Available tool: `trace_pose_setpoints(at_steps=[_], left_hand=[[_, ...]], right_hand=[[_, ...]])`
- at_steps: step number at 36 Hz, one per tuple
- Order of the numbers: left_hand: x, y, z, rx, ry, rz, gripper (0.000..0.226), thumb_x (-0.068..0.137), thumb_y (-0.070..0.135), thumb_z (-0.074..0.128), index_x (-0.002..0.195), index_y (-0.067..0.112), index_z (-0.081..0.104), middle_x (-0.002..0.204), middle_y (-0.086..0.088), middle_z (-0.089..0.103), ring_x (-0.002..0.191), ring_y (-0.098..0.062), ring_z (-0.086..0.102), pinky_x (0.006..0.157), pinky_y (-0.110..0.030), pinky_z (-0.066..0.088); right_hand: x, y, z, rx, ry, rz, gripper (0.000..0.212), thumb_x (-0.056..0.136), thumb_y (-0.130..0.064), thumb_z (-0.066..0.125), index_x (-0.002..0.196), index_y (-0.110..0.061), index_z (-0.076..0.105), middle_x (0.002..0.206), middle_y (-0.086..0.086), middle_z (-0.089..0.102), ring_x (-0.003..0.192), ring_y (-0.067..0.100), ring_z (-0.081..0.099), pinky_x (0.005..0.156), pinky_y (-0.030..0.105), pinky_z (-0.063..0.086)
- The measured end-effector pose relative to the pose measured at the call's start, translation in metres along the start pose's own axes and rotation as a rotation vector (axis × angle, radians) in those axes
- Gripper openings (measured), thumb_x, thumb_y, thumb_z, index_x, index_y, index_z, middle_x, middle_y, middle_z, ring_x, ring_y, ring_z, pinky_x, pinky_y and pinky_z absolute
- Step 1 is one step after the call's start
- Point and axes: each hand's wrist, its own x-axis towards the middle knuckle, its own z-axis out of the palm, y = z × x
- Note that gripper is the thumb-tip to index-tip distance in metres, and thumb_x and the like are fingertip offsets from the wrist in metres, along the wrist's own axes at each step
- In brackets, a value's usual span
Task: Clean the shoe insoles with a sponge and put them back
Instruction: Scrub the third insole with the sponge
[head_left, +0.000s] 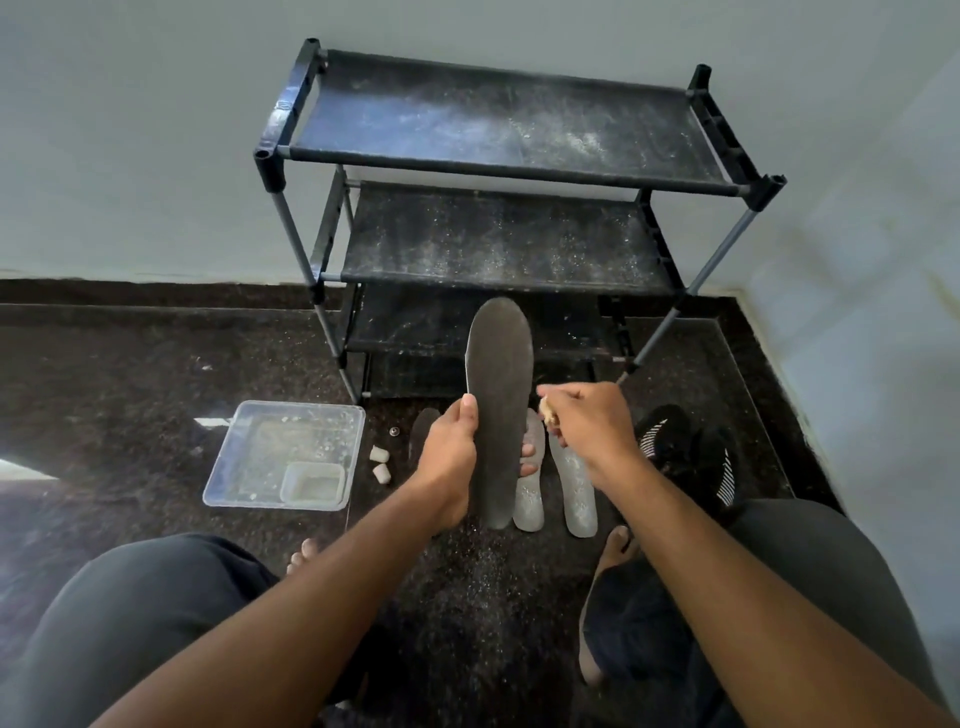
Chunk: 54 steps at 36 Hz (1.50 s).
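Over dark floor (156, 364), left hand (447, 457) grips insole (501, 395), right hand (587, 431) perhaps pinching sponge (547, 411).

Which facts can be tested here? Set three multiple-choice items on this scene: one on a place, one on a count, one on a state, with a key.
1. Where does the clear plastic tray stand?
A. on the rack's top shelf
B. on the floor, left of the held insole
C. on the person's lap

2. How many pale insoles lie flat on the floor under the hands?
A. two
B. four
C. none

3. How is the dark insole held?
A. lying flat in the tray
B. tucked inside a shoe
C. upright in the left hand

Key:
1 B: the tray sits on the dark floor beside the shoe rack.
2 A: two pale ones lie side by side.
3 C: the left hand grips its lower part, while the right hand pinches a small sponge next to it.
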Motion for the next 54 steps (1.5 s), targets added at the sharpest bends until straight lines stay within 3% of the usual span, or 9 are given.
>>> trace_pose_setpoints(at_steps=[5, 11, 18, 27, 32, 37, 45, 50, 54], left_hand=[[0.014, -0.031, -0.008, 0.060, 0.088, -0.012, 0.037, 0.114, 0.037, 0.032, 0.113, 0.016, 0.063, 0.099, -0.026, 0.076, 0.084, -0.039, 0.074, 0.076, -0.057, 0.064], [0.048, -0.072, -0.025, 0.324, 0.188, -0.045, 0.039, 0.114, 0.036, 0.031, 0.124, 0.020, 0.064, 0.115, 0.003, 0.068, 0.113, -0.018, 0.061, 0.105, -0.041, 0.049], [0.109, -0.105, -0.059, 0.786, 0.247, 0.056, 0.030, 0.111, 0.033, 0.042, 0.119, 0.013, 0.063, 0.100, 0.000, 0.064, 0.098, -0.022, 0.063, 0.082, -0.035, 0.046], [0.214, -0.138, -0.082, 0.784, 0.298, -0.114, 0.050, 0.108, 0.025, 0.053, 0.155, 0.013, 0.044, 0.130, -0.011, 0.066, 0.088, -0.019, 0.066, 0.066, -0.024, 0.047], [0.248, -0.162, -0.100, 0.484, 0.338, -0.243, 0.023, 0.103, 0.014, 0.059, 0.107, -0.005, 0.071, 0.070, -0.004, 0.063, 0.068, -0.025, 0.059, 0.071, -0.038, 0.050], [0.264, -0.176, -0.111, 0.451, 0.332, -0.237, 0.027, 0.102, 0.011, 0.056, 0.079, 0.016, 0.069, 0.073, -0.003, 0.065, 0.074, -0.026, 0.060, 0.076, -0.041, 0.049], [0.264, -0.182, -0.112, 0.680, 0.329, -0.167, 0.026, 0.104, 0.013, 0.051, 0.117, 0.013, 0.073, 0.091, -0.007, 0.073, 0.067, -0.016, 0.062, 0.055, -0.024, 0.045], [0.259, -0.180, -0.101, 0.667, 0.307, -0.177, 0.030, 0.104, 0.017, 0.055, 0.129, 0.014, 0.071, 0.120, -0.007, 0.073, 0.104, -0.022, 0.070, 0.096, -0.041, 0.059], [0.258, -0.179, -0.084, 0.658, 0.341, -0.153, 0.027, 0.103, 0.011, 0.053, 0.117, 0.014, 0.075, 0.109, -0.003, 0.075, 0.095, -0.018, 0.070, 0.086, -0.031, 0.057]], right_hand=[[0.003, 0.025, 0.022, 0.034, -0.115, 0.170, 0.028, 0.094, -0.018, 0.071, 0.072, -0.003, 0.063, 0.058, 0.007, 0.056, 0.030, 0.005, 0.050, 0.033, 0.014, 0.036], [0.044, 0.079, 0.059, 0.086, -0.016, 0.384, 0.022, 0.083, -0.018, 0.082, 0.091, 0.000, 0.073, 0.067, 0.005, 0.064, 0.053, 0.016, 0.055, 0.052, 0.030, 0.043], [0.097, 0.161, 0.103, -0.076, 0.017, 0.590, 0.043, 0.082, -0.031, 0.081, 0.113, -0.004, 0.067, 0.097, 0.014, 0.074, 0.078, 0.028, 0.070, 0.065, 0.037, 0.057], [0.152, 0.211, 0.142, -0.039, -0.027, 0.631, 0.040, 0.084, -0.020, 0.081, 0.115, 0.001, 0.066, 0.104, 0.016, 0.074, 0.071, 0.021, 0.062, 0.046, 0.023, 0.043], [0.182, 0.236, 0.162, -0.100, -0.043, 0.658, 0.035, 0.085, -0.024, 0.081, 0.111, -0.003, 0.071, 0.105, 0.015, 0.075, 0.076, 0.024, 0.064, 0.057, 0.025, 0.049], [0.198, 0.255, 0.188, -0.112, -0.021, 0.643, 0.037, 0.082, -0.025, 0.083, 0.109, -0.002, 0.071, 0.099, 0.015, 0.076, 0.073, 0.023, 0.065, 0.054, 0.026, 0.051], [0.203, 0.266, 0.213, -0.151, -0.001, 0.571, 0.019, 0.078, -0.020, 0.086, 0.079, -0.005, 0.075, 0.083, 0.014, 0.076, 0.076, 0.031, 0.075, 0.071, 0.046, 0.064], [0.200, 0.267, 0.200, -0.121, 0.024, 0.536, 0.015, 0.077, -0.015, 0.086, 0.080, -0.006, 0.075, 0.084, 0.014, 0.077, 0.078, 0.029, 0.076, 0.071, 0.045, 0.064], [0.196, 0.267, 0.172, -0.040, -0.045, 0.521, 0.002, 0.082, -0.008, 0.079, 0.082, -0.009, 0.078, 0.083, 0.011, 0.077, 0.067, 0.019, 0.070, 0.067, 0.029, 0.061]])
